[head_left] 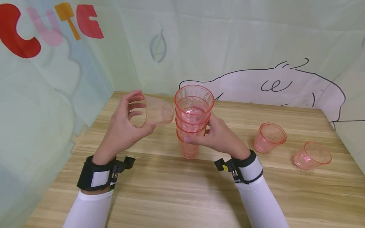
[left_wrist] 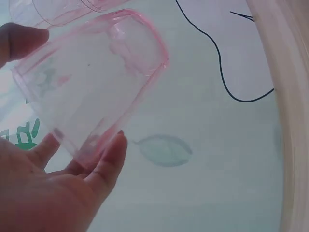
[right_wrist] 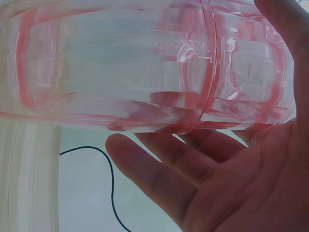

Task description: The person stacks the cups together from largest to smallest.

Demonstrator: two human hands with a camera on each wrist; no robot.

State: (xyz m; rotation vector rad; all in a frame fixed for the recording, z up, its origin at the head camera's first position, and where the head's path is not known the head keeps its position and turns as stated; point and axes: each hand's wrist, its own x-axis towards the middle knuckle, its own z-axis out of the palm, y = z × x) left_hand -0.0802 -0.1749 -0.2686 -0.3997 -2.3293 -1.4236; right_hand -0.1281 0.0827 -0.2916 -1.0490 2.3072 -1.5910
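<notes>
Fingers of my left hand are curled about the mouth of a single pinkish cup, thumb opposite, grasping it tipped on its side just left of the cup stack, base pointing toward that stack. Whether the two touch, I cannot tell. My right hand grips the stack itself, thumb across the near side; it is roughly upright, and whether it bears on the table is not established. Right of the stack, well apart from it, are a nearer loose cup and a farther loose cup.

Risks, in my judgement: the single cup is held only near its rim, so a weak pinch on smooth walls could let it slip; a careless swing could strike the stack; the stack could tip or slide if my right grip slackens.

Markings: coloured lettering on the backdrop, left of the stack, reads "CUTE". Green characters in the left wrist view are incomplete and illegible. I can read no brand or label on any cup.
</notes>
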